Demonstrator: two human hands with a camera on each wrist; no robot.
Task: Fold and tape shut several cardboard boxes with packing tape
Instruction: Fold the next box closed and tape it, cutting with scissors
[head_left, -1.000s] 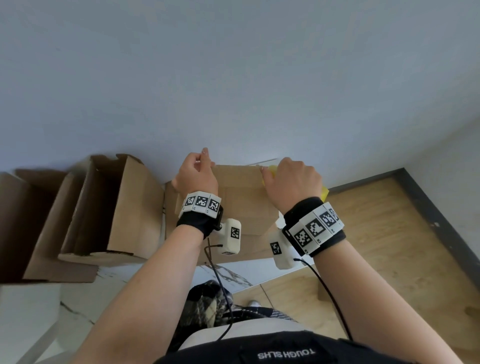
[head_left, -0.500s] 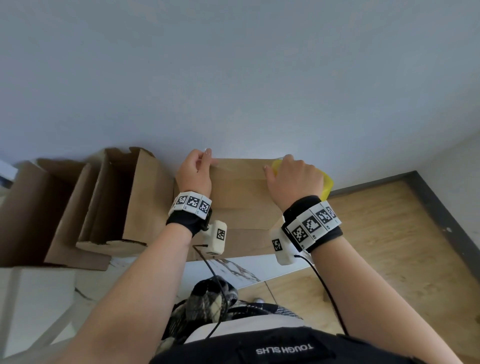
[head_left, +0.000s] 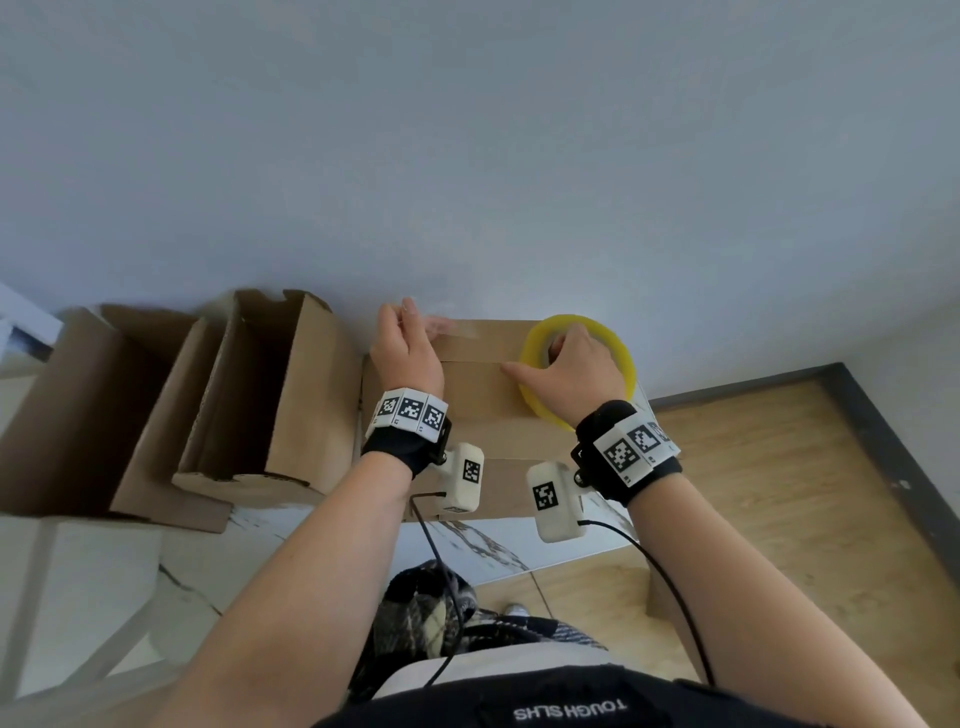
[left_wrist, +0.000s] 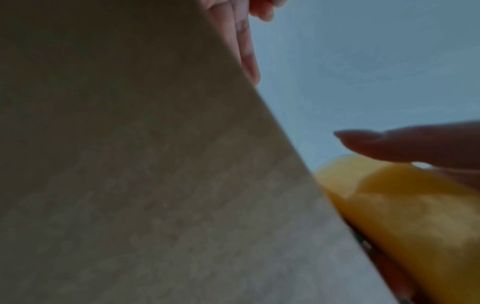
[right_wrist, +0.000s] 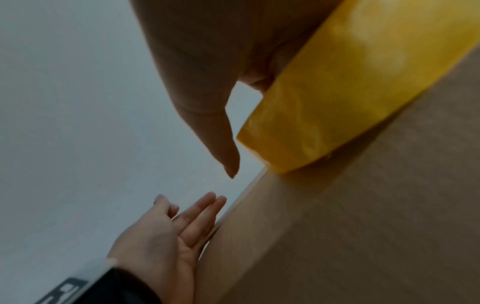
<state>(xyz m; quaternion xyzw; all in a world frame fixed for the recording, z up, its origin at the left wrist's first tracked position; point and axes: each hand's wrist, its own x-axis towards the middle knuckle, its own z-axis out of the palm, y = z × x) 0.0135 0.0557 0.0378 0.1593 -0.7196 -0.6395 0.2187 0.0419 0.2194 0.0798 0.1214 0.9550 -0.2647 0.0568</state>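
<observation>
A closed cardboard box (head_left: 478, 395) lies on the table against the wall. My left hand (head_left: 405, 343) rests on its far left corner, fingers (right_wrist: 205, 207) straight along the box's (right_wrist: 363, 226) edge. There they hold down the end of a clear tape strip (head_left: 457, 327). My right hand (head_left: 566, 374) grips the yellow tape roll (head_left: 618, 353) at the box's right end, fingers hooked through the core. Its thumb (right_wrist: 215, 133) points out beside the roll (right_wrist: 324, 102). The left wrist view shows box (left_wrist: 130, 185), roll (left_wrist: 415, 216) and thumb (left_wrist: 389, 144).
Two open cardboard boxes (head_left: 270, 395) (head_left: 104, 405) lie on their sides to the left on the white marbled table (head_left: 104, 571). A grey wall rises right behind the boxes. Wooden floor (head_left: 779, 493) with a dark skirting board lies to the right.
My right hand has drawn the roll to the right along the box top, so tape now stretches from my left hand. My left hand stays at the far left corner.
</observation>
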